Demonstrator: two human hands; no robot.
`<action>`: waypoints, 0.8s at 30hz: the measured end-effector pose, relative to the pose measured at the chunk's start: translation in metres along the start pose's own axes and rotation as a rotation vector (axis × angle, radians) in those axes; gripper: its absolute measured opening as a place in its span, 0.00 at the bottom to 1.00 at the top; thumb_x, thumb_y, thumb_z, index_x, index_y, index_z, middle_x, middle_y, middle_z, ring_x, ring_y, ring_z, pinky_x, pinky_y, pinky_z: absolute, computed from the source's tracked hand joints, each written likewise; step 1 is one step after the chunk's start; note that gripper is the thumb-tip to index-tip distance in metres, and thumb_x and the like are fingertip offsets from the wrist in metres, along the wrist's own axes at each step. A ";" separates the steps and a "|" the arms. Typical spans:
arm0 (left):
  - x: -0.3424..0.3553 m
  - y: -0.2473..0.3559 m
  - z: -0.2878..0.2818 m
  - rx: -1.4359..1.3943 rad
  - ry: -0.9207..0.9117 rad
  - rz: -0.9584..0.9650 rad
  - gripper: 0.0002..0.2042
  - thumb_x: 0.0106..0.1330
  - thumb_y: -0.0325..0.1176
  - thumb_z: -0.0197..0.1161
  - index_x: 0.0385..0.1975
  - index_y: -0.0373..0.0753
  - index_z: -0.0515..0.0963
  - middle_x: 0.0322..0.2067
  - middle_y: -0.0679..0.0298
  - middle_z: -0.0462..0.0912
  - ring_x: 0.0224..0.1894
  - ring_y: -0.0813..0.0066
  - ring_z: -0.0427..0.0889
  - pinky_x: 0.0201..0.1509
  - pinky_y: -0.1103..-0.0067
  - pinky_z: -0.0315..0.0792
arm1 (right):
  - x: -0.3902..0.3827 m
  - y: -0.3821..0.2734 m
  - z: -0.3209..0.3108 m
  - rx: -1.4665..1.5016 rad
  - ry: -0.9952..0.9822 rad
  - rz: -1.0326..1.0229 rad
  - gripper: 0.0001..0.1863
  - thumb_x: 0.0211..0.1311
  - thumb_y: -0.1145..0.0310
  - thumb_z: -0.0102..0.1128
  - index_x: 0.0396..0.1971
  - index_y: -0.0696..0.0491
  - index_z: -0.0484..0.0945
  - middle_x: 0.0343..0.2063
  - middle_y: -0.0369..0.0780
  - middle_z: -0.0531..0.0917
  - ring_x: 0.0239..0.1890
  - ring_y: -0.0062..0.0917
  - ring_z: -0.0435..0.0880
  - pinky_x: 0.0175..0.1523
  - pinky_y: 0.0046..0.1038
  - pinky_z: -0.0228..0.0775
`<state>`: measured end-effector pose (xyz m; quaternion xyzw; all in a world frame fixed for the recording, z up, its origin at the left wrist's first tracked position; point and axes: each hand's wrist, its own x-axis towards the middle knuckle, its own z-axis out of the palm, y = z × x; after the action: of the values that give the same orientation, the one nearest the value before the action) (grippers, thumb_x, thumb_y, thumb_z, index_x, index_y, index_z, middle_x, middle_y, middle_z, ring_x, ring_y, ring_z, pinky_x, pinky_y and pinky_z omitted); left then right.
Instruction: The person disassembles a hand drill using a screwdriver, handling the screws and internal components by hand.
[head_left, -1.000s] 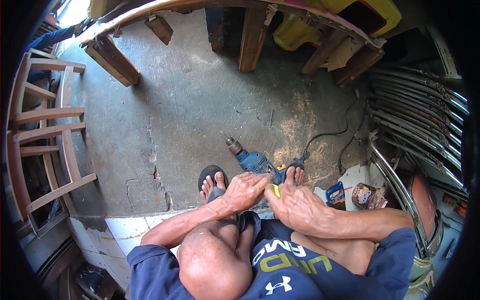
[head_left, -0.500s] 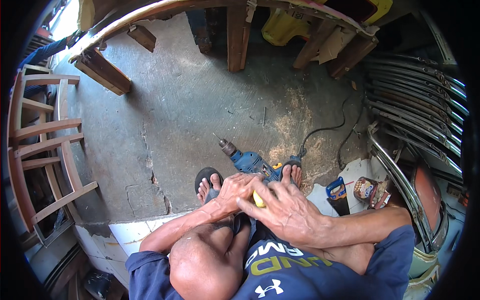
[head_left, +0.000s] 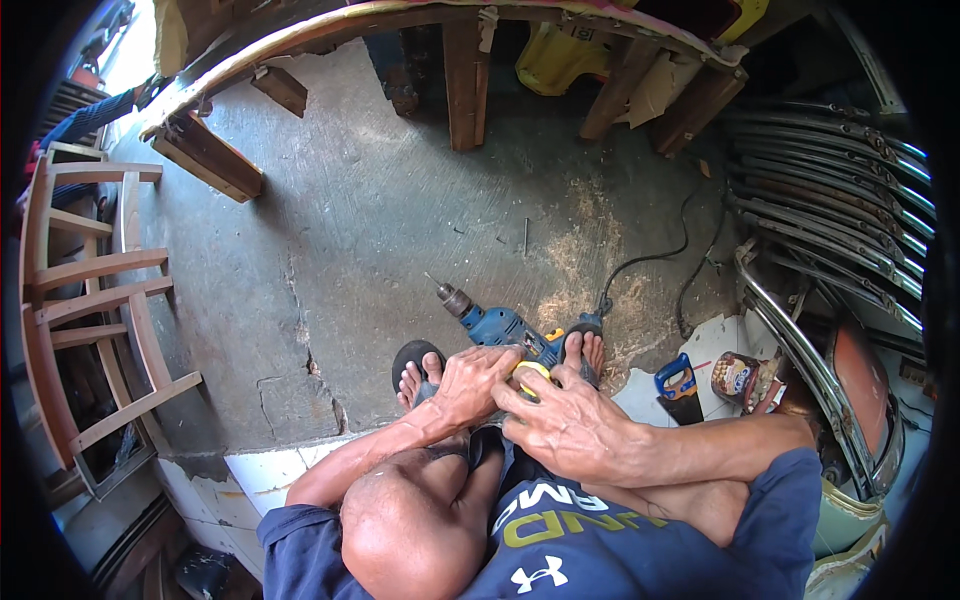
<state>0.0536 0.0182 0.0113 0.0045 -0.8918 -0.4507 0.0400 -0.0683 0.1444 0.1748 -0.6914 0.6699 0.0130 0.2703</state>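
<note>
Over the last second, the yellow and black object [head_left: 537, 370] had been turned or shifted in the grasp: more of its yellow face was exposed now than 0.5 seconds earlier, when only a narrow strip was seen. From this it was judged that the object was being handled or regripped, not laid aside. The view had also been swung slightly, so that the blade of the blue-handled saw [head_left: 678, 388] was shown where only its handle and a little more had been seen.

The object was held between the 2 hands, which were brought close together above the lap. It was clasped by the curled fingers of the right hand [head_left: 575, 425], at that hand's far left side. The left hand [head_left: 475, 383] was placed just to the left of it; its fingertips were hidden, and it could not be told whether anything was gripped by them.

Just beyond the hands, the blue drill [head_left: 503, 328] was left lying on the floor [head_left: 380, 200], its bit pointed far and left. The saw was set to the right, well apart from the object.
</note>
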 end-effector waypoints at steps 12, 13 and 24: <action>-0.005 -0.003 0.002 -0.028 0.015 -0.016 0.18 0.56 0.34 0.67 0.47 0.38 0.77 0.41 0.53 0.87 0.46 0.54 0.88 0.51 0.66 0.81 | 0.000 0.010 0.013 0.196 0.094 0.133 0.24 0.67 0.63 0.55 0.63 0.43 0.72 0.38 0.57 0.79 0.41 0.61 0.81 0.44 0.58 0.78; -0.004 -0.002 0.003 -0.029 0.015 -0.020 0.18 0.56 0.34 0.67 0.47 0.38 0.77 0.41 0.53 0.87 0.46 0.54 0.88 0.51 0.66 0.81 | 0.002 0.008 0.007 0.199 0.091 0.130 0.24 0.67 0.63 0.55 0.63 0.43 0.72 0.38 0.57 0.79 0.41 0.61 0.81 0.44 0.58 0.78; -0.005 -0.003 0.010 0.026 0.040 -0.025 0.18 0.56 0.34 0.68 0.47 0.38 0.77 0.38 0.53 0.86 0.45 0.53 0.87 0.50 0.64 0.80 | 0.003 0.008 0.006 0.119 -0.228 0.284 0.27 0.68 0.62 0.56 0.68 0.39 0.70 0.39 0.56 0.81 0.29 0.48 0.88 0.53 0.76 0.62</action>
<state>0.0580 0.0244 0.0027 0.0254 -0.8965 -0.4392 0.0521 -0.0732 0.1440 0.1655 -0.5666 0.7254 0.0898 0.3804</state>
